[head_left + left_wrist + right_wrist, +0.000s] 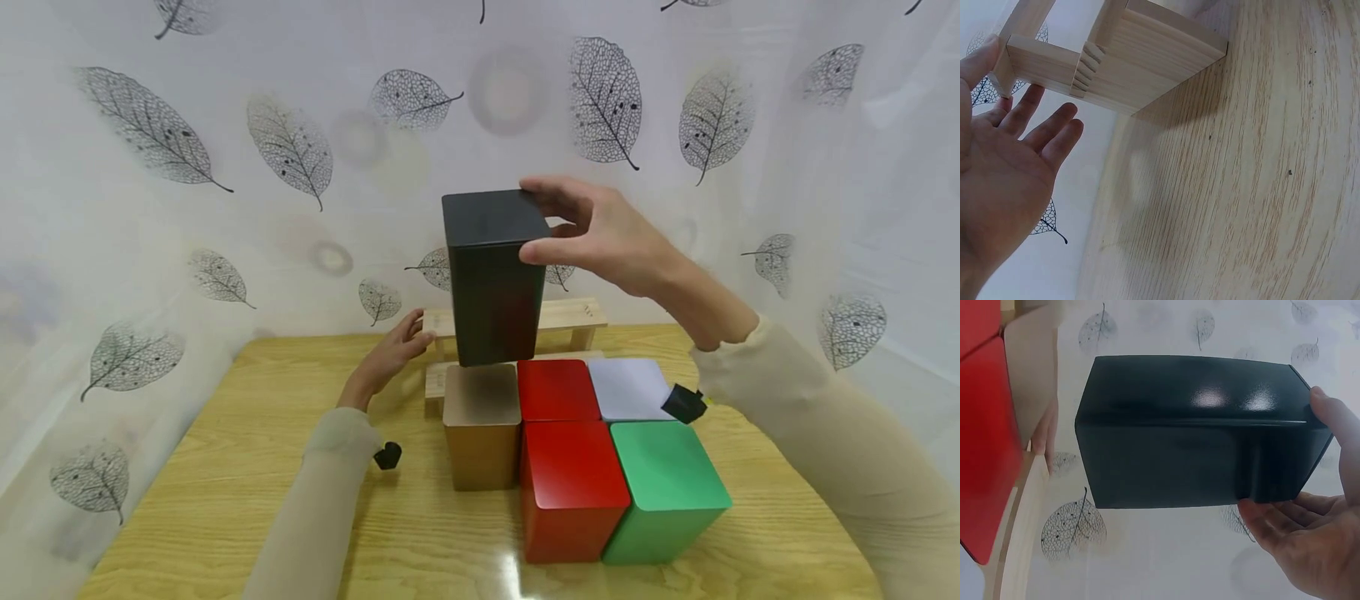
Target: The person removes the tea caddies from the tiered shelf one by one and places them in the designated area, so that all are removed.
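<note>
High above the table, my right hand (pixel 600 233) holds a black rectangular canister (pixel 495 283) near its top, thumb on the front edge and fingers at the back. The right wrist view shows the black canister (pixel 1191 431) gripped at one end. My left hand (pixel 390 358) is at the left end of a two-tier wooden step stand (pixel 562 315). In the left wrist view, its thumb and forefinger pinch the end of the stand's upper plank (pixel 1002 72), the other fingers extended. Directly below the black canister stands a gold canister (pixel 482 442), partly covering the stand's lower tier.
Right of the gold canister are two red canisters (pixel 573 467), a white one (pixel 628 388) and a green one (pixel 667 467), packed close together. They stand on a wood-grain table (pixel 255 450). Behind it hangs a leaf-printed white curtain (pixel 450 50).
</note>
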The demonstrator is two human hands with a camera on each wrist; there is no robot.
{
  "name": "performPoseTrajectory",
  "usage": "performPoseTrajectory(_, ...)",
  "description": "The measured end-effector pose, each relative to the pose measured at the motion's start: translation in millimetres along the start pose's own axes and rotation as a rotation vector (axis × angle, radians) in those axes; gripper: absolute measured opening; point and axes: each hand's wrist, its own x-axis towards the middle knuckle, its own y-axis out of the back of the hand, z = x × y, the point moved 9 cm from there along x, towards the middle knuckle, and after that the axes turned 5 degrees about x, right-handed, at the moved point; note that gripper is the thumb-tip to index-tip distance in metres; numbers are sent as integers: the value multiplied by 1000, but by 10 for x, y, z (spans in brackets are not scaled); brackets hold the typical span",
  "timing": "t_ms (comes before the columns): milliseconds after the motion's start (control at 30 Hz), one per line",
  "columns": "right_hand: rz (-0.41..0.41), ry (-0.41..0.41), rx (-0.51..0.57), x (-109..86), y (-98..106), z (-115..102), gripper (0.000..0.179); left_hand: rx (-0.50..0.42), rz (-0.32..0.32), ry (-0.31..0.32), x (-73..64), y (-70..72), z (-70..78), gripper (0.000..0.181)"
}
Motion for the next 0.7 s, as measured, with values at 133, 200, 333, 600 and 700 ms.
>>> performPoseTrajectory(133, -7, -22, 14, -112, -72, -20, 75, -12, -4, -9, 6, -8, 5, 75)
performPoseTrajectory(200, -11, -30, 28, -162, -108, -31, 75, -11, -5, -9, 9, -10, 3, 76)
performPoseTrajectory(333, -15, -25, 48, -238, -170, -87, 75, -2, -9, -4, 5, -8, -3, 77)
performPoseTrajectory(600, -31, 27, 48, -396, -274, -233, 75, -21, -14, -11, 2, -11, 17, 78)
performPoseTrajectory(700, -39, 53, 54, -454, -318, -285, 76, -40, -28, -19, 0, -21, 35, 78)
